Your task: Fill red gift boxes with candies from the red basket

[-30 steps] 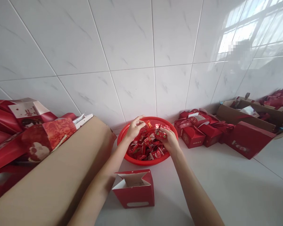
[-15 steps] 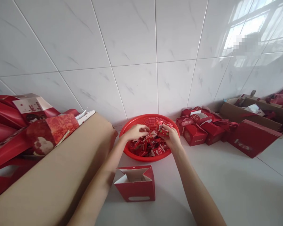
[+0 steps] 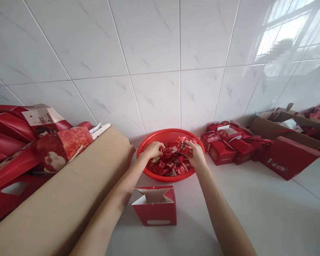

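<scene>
A red plastic basket point(image 3: 173, 178) holds a pile of red-wrapped candies point(image 3: 180, 170). Over its right side, my right hand point(image 3: 196, 156) is closed round several wrapped candies point(image 3: 187, 145) with red printed wrappers. My left hand point(image 3: 152, 150) is inside the basket's left part, fingers curled together at the edge of the pile; what they pinch is too small to make out. A pale gold wrapper shows just beneath it. In front of the basket a red paper gift box point(image 3: 160, 213) stands upright, its white-lined top gaping, close to my left forearm.
At the left, a big cardboard box point(image 3: 69, 188) is full of red folded boxes point(image 3: 10, 128). Several small red gift boxes point(image 3: 221, 153) sit right of the basket, beside a larger red box point(image 3: 288, 160) and another cardboard carton point(image 3: 282, 131). A tiled wall point(image 3: 154, 99) rises behind.
My left hand has shifted left within the basket and its fingers have drawn together. My right hand keeps its candies in nearly the same place. The view has moved slightly.
</scene>
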### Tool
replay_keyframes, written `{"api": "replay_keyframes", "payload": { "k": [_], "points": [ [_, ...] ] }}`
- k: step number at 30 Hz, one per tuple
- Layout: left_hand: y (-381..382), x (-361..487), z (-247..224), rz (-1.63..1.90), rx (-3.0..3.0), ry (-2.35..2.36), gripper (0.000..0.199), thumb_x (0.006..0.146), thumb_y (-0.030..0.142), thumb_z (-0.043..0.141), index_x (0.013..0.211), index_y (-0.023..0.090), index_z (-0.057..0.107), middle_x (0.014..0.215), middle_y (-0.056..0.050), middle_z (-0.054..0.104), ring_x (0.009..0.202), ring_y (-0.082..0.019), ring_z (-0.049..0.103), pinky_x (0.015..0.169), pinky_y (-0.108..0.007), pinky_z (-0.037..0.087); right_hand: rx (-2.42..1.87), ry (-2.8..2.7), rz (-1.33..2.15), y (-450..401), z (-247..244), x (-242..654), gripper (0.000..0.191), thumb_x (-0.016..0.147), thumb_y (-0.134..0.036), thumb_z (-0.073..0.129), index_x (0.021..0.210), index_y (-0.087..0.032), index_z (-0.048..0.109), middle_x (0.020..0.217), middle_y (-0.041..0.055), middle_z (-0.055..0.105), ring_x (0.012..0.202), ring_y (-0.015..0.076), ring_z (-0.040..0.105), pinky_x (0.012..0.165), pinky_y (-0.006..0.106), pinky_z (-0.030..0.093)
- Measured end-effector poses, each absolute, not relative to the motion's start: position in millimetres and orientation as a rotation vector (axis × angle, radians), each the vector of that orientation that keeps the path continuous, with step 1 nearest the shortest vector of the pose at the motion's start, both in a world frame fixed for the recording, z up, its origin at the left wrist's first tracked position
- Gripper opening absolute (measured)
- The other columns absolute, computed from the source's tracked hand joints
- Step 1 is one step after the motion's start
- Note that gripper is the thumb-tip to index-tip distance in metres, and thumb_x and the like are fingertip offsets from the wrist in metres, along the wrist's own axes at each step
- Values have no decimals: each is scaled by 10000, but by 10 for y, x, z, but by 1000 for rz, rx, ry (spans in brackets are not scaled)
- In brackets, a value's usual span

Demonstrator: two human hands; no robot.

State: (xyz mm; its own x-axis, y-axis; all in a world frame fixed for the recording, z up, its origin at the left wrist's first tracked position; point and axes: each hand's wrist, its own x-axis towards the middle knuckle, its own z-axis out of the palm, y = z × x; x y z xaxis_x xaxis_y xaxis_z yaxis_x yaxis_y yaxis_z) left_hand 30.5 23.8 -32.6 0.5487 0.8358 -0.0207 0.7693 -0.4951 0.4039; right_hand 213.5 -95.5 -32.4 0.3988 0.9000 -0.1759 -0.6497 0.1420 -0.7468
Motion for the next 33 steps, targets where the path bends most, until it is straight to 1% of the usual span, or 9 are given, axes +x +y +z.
{"api": "replay_keyframes", "payload": {
  "k": [4, 8, 10, 12, 15, 17, 23, 29, 33],
  "points": [
    [240, 278, -305, 470, 2435, 1394, 356, 728, 74, 593, 1019, 209, 747, 1123, -103, 704, 1143, -287, 601, 922, -336, 465, -874, -332, 1139, -966, -297, 2115, 160, 609, -196, 796, 712, -202, 675, 716, -5, 729, 643, 169, 682, 518, 260, 568],
    [128, 314, -223, 483, 2447, 1235, 272, 753, 166, 652, 990, 236, 765, 1077, -65, 727, 1057, -255, 645, 879, -306, 498, -883, -325, 1134, -963, -295, 2113, 167, 591, -195, 792, 707, -199, 672, 700, -6, 713, 646, 171, 672, 512, 263, 568],
    [37, 350, -189, 251, 2393, 1044, 265, 736, 260, 718, 995, 244, 772, 997, -37, 746, 946, -235, 679, 789, -278, 514, -882, -324, 1132, -960, -303, 2117, 169, 588, -202, 789, 705, -200, 668, 690, -7, 709, 643, 173, 667, 512, 267, 566],
    [-62, 400, -176, -72, 2331, 891, 371, 680, 344, 786, 1038, 245, 768, 935, -24, 751, 877, -233, 692, 702, -261, 503, -874, -331, 1131, -961, -310, 2120, 173, 588, -210, 791, 711, -202, 670, 694, -7, 714, 647, 172, 668, 521, 266, 564],
    [-181, 491, -195, -358, 2393, 889, 571, 584, 376, 852, 1133, 270, 737, 1023, -26, 745, 923, -261, 688, 678, -257, 478, -862, -347, 1136, -970, -315, 2125, 186, 586, -216, 801, 721, -204, 673, 706, -10, 724, 661, 176, 679, 545, 268, 563],
    [-213, 544, -212, -400, 2474, 924, 612, 600, 356, 842, 1192, 287, 707, 1107, -30, 733, 956, -269, 682, 701, -262, 472, -863, -351, 1137, -974, -314, 2126, 194, 580, -216, 807, 718, -204, 671, 704, -16, 724, 660, 177, 686, 544, 263, 555],
    [-121, 552, -228, -199, 2567, 994, 302, 800, 234, 687, 1098, 231, 733, 1044, -39, 751, 940, -243, 683, 800, -275, 481, -882, -344, 1135, -971, -299, 2120, 191, 575, -211, 805, 693, -199, 656, 671, -11, 716, 637, 179, 684, 532, 261, 549],
    [-39, 498, -249, -27, 2549, 1196, 367, 875, 216, 577, 1220, 248, 696, 1174, -79, 735, 1063, -292, 678, 890, -339, 495, -879, -343, 1134, -972, -281, 2109, 203, 559, -215, 804, 704, -196, 665, 689, -9, 717, 643, 173, 682, 521, 254, 541],
    [-37, 504, -231, 88, 2529, 1284, 392, 913, 180, 468, 1241, 238, 674, 1219, -56, 726, 1094, -234, 674, 899, -281, 487, -879, -340, 1135, -966, -292, 2110, 219, 559, -225, 816, 687, -195, 640, 662, -13, 702, 620, 164, 674, 521, 256, 541]
  ]
}}
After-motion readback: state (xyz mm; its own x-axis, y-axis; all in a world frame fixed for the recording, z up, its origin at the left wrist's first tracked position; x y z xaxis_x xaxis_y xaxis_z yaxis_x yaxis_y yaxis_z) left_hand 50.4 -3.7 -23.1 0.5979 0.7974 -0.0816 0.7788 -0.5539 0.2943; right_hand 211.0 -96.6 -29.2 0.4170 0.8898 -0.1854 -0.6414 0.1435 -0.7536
